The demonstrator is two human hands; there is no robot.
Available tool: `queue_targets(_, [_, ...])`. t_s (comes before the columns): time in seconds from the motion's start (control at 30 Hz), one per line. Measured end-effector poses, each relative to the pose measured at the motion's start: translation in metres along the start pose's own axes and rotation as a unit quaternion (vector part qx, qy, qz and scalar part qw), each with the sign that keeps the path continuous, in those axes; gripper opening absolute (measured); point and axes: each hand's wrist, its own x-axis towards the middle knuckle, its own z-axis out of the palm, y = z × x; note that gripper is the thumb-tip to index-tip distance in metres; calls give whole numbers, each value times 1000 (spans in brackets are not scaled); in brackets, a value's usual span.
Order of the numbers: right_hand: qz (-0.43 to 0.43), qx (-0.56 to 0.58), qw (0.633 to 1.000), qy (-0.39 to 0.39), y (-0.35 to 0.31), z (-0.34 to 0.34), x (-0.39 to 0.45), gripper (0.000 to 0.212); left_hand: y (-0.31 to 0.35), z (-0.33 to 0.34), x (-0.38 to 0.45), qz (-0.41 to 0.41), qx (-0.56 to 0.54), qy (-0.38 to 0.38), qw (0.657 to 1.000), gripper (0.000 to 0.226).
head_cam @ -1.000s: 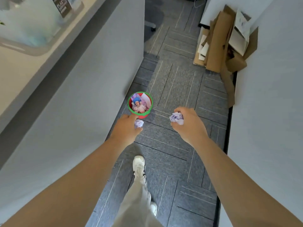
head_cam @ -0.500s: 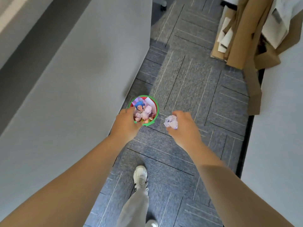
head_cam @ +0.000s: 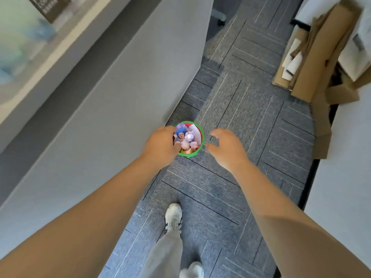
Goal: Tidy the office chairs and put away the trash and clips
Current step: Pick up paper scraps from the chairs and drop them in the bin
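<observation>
Left of the bin (head_cam: 203, 135), touching its far-left side: grey partition (head_cam: 100, 127), running down to the carpet (head_cam: 251, 121).

Over the bin's left rim: left hand (head_cam: 160, 146), back upward, fingers turned down and mostly hidden. Half a second ago was already at this rim; a second ago held a small wad short of the bin. No wad visible in it now, yet cannot tell whether the fingers are closed on anything or slack.

The bin itself: small, round, green-rimmed, red inside, standing upright on the carpet. Packed with crumpled paper (head_cam: 188, 137), pale lilac and white wads heaped up near the rim, a blue scrap at the left among them.

Just right of the bin, apart from its rim: right hand (head_cam: 226, 149), spread wide, fingers straight, thumb towards the rim, holding nothing. Gripped a crumpled wad in both earlier views; gone from the palm now, so most likely dropped in among the heap.

Nearer than the bin, below it in view: one white shoe (head_cam: 173, 217) mid-step.

Far right of the bin, well apart: flattened cardboard (head_cam: 313, 63) leaning against the wall.

Judged from this: paper trash in the bin or nearly so, right hand free for the next pickup, chairs and clips not yet dealt with here. Worth checking that nothing spills from so full a bin.
</observation>
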Motion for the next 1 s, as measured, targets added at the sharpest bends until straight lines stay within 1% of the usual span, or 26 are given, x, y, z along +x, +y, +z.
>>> queue_targets(0.13, [-44,8,999,25,-17,-30,-36,37,16,-22,-39,13,-4,26,1000,40])
queue_targets(0.3, [-116,-14,992,37,-42,-57,-97,38,19,-47,-114,10,-12,76,997,50])
queue_targets(0.43, [-191,-55,979,35,-65,-64,-158,40,5,-63,-195,-22,-11,133,991,53])
queue_targets(0.57, [-253,-102,962,16,-96,-59,-214,40,-20,-69,-272,-69,-18,181,981,53])
queue_targets(0.77, [-357,-176,916,-45,-180,-11,-304,39,-97,-79,-405,-187,-49,251,948,52])
queue_targets(0.9, [-429,-207,876,-76,-233,42,-363,38,-162,-74,-485,-269,-81,280,918,51])
queue_targets(1.0, [-466,-217,852,-95,-271,94,-407,36,-215,-61,-545,-325,-107,293,893,52])
